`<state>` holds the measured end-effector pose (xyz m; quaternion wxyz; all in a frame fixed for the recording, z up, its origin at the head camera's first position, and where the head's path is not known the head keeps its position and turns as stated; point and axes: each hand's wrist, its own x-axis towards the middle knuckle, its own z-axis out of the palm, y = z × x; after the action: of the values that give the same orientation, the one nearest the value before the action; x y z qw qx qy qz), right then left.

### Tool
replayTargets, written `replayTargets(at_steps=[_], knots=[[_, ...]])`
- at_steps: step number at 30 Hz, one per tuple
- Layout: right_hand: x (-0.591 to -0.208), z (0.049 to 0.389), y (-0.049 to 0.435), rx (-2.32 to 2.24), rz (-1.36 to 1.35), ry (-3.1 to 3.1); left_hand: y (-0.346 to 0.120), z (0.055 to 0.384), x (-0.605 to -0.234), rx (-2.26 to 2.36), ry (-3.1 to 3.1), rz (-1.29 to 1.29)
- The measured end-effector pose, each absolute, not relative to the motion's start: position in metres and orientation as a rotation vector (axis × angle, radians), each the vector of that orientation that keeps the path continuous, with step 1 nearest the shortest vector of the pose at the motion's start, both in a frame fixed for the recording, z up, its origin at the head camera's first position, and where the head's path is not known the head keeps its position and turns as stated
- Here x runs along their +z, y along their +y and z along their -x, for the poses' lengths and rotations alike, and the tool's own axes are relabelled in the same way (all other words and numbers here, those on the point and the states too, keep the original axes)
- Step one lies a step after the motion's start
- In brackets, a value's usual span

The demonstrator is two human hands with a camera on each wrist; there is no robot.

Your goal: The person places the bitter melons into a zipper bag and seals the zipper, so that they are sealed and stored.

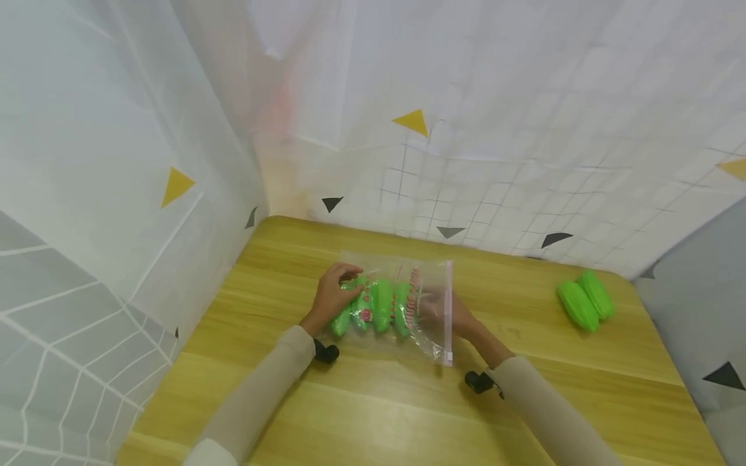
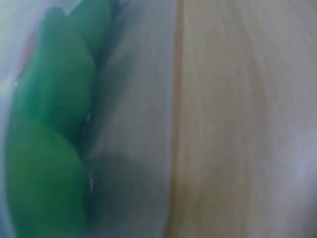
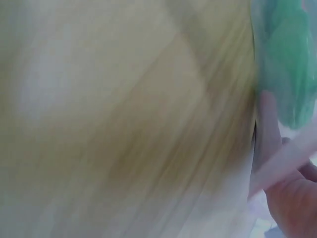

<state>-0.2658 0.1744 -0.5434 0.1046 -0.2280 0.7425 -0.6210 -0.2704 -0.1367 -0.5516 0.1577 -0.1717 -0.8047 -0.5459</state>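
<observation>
A clear zip bag [image 1: 434, 272] with red print lies on the table, holding several green, oblong, gourd-like pieces [image 1: 381, 304] side by side. At the bag's closed left end, my left hand [image 1: 332, 296] grips the plastic by the leftmost piece, fingers over the top and thumb on the near side. My right hand [image 1: 434, 307] is inside the bag's right end, seen through the plastic, with the pale slider strip [image 1: 448, 310] across the wrist. In the right wrist view, one straight finger [image 3: 269, 116] points toward a green piece [image 3: 290, 59]; the other fingers are partly hidden.
Two more green gourd-like pieces [image 1: 578, 306] lie together at the right of the wooden table [image 1: 373, 414]. White sheeting [image 1: 495, 162] with triangles and grid lines rises behind the far edge, and more sheeting [image 1: 76, 194] stands at the left.
</observation>
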Motion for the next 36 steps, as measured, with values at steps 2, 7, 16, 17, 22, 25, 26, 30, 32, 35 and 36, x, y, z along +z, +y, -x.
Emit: replayTargets(at_steps=[2, 7, 16, 17, 22, 25, 26, 30, 32, 35, 36], knots=[[-0.543, 0.268, 0.182, -1.812, 0.656, 2.243, -0.136, 0.271, -0.552, -1.566, -2.295, 0.504], [-0.534, 0.275, 0.198, -1.673, 0.462, 2.274, -0.137, 0.27, -0.551, -1.567, -2.306, 0.496], [-0.505, 0.28, 0.256, -1.793, 0.333, 2.158, -0.142, 0.271, -0.555, -1.507, -2.328, 0.48], [-0.502, 0.281, 0.266, -1.808, 0.321, 2.181, -0.142, 0.272, -0.555, -1.5, -2.331, 0.482], [-0.493, 0.291, 0.315, -1.859, 0.244, 2.342, -0.142, 0.273, -0.555, -1.501, -2.306, 0.492], [-0.49, 0.294, 0.345, -1.689, 0.217, 2.63, -0.142, 0.274, -0.556, -1.502, -2.29, 0.502], [-0.489, 0.294, 0.354, -1.559, 0.214, 2.769, -0.142, 0.274, -0.556, -1.504, -2.288, 0.504], [-0.489, 0.294, 0.386, -0.962, 0.144, 3.146, -0.141, 0.273, -0.556, -1.52, -2.302, 0.504], [-0.49, 0.294, 0.398, -0.761, 0.128, 3.203, -0.141, 0.273, -0.556, -1.528, -2.31, 0.499], [-0.493, 0.294, 0.411, -0.662, 0.105, 3.205, -0.141, 0.273, -0.556, -1.522, -2.314, 0.485], [-0.495, 0.293, 0.414, -0.657, 0.102, 3.199, -0.142, 0.273, -0.556, -1.519, -2.313, 0.484]])
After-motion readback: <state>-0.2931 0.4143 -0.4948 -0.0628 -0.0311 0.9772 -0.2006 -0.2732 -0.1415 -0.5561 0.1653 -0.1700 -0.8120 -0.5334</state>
